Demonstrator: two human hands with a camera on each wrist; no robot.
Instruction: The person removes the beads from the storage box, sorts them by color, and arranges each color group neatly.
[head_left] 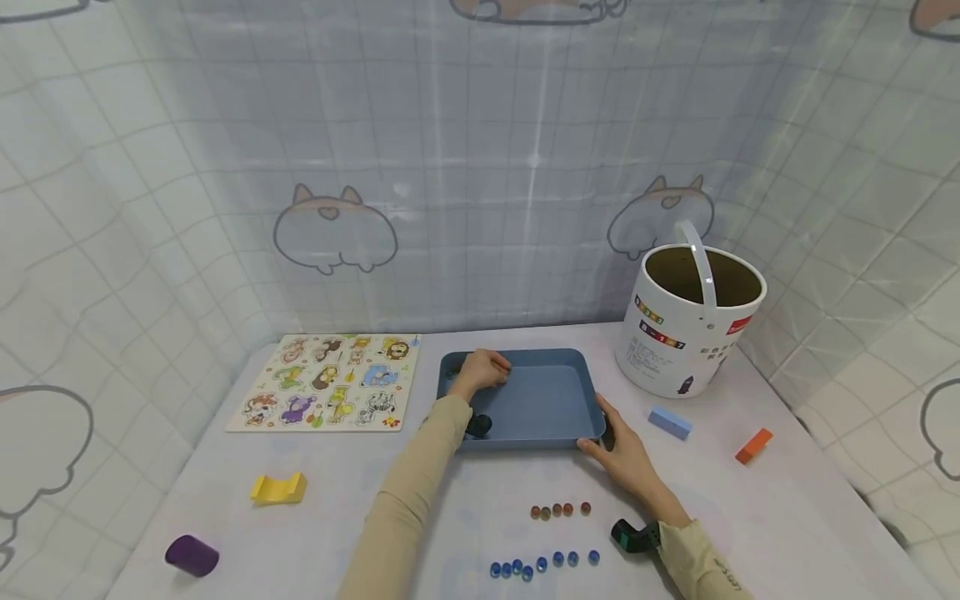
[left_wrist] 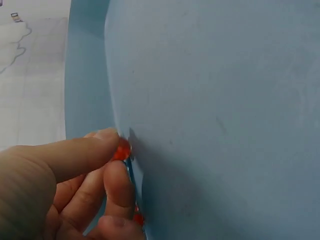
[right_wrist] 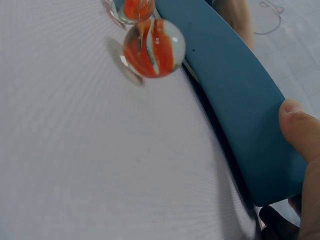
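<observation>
A blue tray [head_left: 525, 408] sits mid-table. My left hand [head_left: 491, 369] reaches into its far left corner. In the left wrist view the thumb and forefinger pinch an orange marble [left_wrist: 122, 150] just above the tray floor [left_wrist: 215, 100], and a second orange marble [left_wrist: 138, 218] shows lower among the fingers. My right hand [head_left: 602, 439] grips the tray's near right corner, its thumb [right_wrist: 299, 131] lying on the tray wall [right_wrist: 235, 95]. A row of red marbles [head_left: 559, 510] and a row of blue marbles [head_left: 542, 564] lie in front of the tray. Two red marbles [right_wrist: 154, 48] appear close in the right wrist view.
A white bucket [head_left: 693, 321] with a handle stands at the back right. An animal puzzle board [head_left: 330, 382] lies at the left. Loose blocks are scattered: yellow [head_left: 277, 489], purple cylinder [head_left: 192, 555], light blue [head_left: 670, 422], orange [head_left: 753, 446]. A curtain encloses the table.
</observation>
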